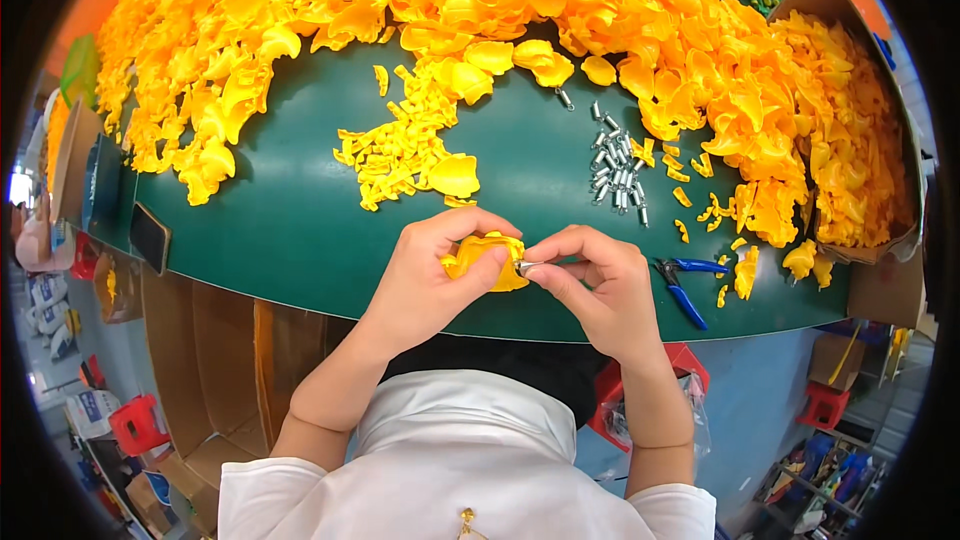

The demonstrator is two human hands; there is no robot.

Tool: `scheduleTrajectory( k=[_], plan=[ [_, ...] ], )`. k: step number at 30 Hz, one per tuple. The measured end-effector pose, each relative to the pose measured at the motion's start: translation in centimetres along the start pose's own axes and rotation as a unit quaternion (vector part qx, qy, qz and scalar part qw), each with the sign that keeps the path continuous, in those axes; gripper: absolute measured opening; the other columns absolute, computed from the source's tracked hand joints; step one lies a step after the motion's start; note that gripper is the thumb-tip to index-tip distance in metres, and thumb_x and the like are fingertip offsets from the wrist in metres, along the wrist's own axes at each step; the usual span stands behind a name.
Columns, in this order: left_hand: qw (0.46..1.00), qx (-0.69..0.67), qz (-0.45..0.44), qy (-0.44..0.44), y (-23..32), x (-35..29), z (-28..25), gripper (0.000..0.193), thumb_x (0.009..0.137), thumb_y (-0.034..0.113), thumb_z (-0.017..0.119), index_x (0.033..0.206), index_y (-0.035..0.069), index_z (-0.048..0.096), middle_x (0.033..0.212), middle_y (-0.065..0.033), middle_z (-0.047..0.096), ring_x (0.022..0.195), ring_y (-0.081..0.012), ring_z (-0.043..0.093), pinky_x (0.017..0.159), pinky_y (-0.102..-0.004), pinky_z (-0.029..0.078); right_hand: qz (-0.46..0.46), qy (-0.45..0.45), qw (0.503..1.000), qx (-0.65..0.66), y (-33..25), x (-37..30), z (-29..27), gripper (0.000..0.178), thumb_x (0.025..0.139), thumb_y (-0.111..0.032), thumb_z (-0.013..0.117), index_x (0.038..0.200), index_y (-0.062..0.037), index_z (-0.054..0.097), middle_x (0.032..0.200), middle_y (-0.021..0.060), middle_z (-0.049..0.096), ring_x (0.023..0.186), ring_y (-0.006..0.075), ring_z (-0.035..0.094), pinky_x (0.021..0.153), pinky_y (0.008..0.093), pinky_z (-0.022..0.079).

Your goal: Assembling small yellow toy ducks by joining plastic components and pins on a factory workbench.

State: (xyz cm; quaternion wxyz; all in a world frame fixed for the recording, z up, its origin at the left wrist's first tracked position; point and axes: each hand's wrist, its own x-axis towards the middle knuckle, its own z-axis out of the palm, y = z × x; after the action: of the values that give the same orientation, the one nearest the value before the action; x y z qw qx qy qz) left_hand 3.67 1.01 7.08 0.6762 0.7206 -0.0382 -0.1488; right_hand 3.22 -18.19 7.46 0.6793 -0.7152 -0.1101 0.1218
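My left hand [432, 275] pinches a curved yellow plastic shell [488, 248] between thumb and fingers, just above the table's near edge. Against the shell's right side, my right hand [605, 285] grips a small metal spring [524, 267] with its fingertips. The spring's far end is hidden by the shell. Beyond my hands lies a heap of small yellow plastic pieces [400, 145], with one larger yellow cup-shaped piece [454, 176] at its edge. Several silvery springs [617, 170] are scattered to the right of it. Blue-handled cutters [688, 308] rest beside my right hand.
A large bank of yellow shells [480, 0] covers the far side of the green table [300, 160]. At the right stands a cardboard box [880, 285] full of them. A dark flat rectangular object [150, 238] sits at the left edge. Red stools [138, 427] stand below.
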Motion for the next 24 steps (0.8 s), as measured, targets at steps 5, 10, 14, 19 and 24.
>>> scheduleTrajectory(
  k=[5, 10, 14, 19, 24],
  plan=[
    [0.998, 0.031, 0.061, 0.001, -0.7, -0.1, 0.0, 0.015, 0.084, 0.007, 0.065, 0.097, -0.001, 0.064, 0.086, -0.0065, 0.065, 0.077, -0.0117, 0.061, 0.069, -0.0252, 0.049, -0.036, 0.016, 0.996, -0.075, 0.0, -0.1, 0.2, 0.013, 0.084, 0.005, 0.066, 0.097, 0.0049, 0.065, 0.088, 0.0086, 0.065, 0.083, 0.0143, 0.066, 0.076, 0.0264, 0.056],
    [0.995, 0.088, 0.052, -0.021, -0.2, 0.0, -0.1, 0.017, 0.078, 0.007, 0.067, 0.093, -0.001, 0.066, 0.083, -0.0091, 0.065, 0.075, -0.0161, 0.064, 0.070, -0.0273, 0.050, -0.011, 0.024, 0.997, -0.074, -0.2, 0.0, 0.4, 0.015, 0.084, 0.003, 0.067, 0.099, 0.0038, 0.066, 0.088, 0.0083, 0.066, 0.081, 0.0144, 0.065, 0.074, 0.0265, 0.055],
    [0.994, 0.074, 0.070, -0.046, -0.4, -0.1, -0.4, 0.017, 0.078, 0.004, 0.067, 0.094, -0.001, 0.067, 0.081, -0.0067, 0.063, 0.072, -0.0121, 0.059, 0.065, -0.0245, 0.046, 0.012, -0.019, 0.995, -0.095, -0.5, 0.3, -0.4, 0.017, 0.082, 0.001, 0.069, 0.099, 0.0023, 0.068, 0.087, 0.0091, 0.066, 0.077, 0.0152, 0.065, 0.072, 0.0261, 0.054],
    [0.993, 0.082, 0.072, -0.049, -0.4, -0.4, -0.4, 0.016, 0.079, 0.007, 0.066, 0.093, -0.002, 0.067, 0.080, -0.0097, 0.065, 0.070, -0.0176, 0.062, 0.066, -0.0278, 0.050, -0.025, -0.034, 0.989, -0.141, -0.3, -0.2, -0.5, 0.018, 0.081, 0.001, 0.069, 0.098, 0.0020, 0.068, 0.085, 0.0101, 0.066, 0.075, 0.0158, 0.064, 0.069, 0.0259, 0.053],
    [0.994, 0.076, 0.076, -0.026, -1.8, -1.0, -0.5, 0.018, 0.078, 0.006, 0.069, 0.094, -0.001, 0.067, 0.084, -0.0090, 0.065, 0.071, -0.0157, 0.061, 0.063, -0.0261, 0.048, -0.036, -0.025, 0.986, -0.162, -0.3, 0.0, 0.1, 0.016, 0.081, 0.001, 0.069, 0.097, 0.0021, 0.068, 0.085, 0.0100, 0.066, 0.073, 0.0164, 0.064, 0.067, 0.0258, 0.053]
  ],
)
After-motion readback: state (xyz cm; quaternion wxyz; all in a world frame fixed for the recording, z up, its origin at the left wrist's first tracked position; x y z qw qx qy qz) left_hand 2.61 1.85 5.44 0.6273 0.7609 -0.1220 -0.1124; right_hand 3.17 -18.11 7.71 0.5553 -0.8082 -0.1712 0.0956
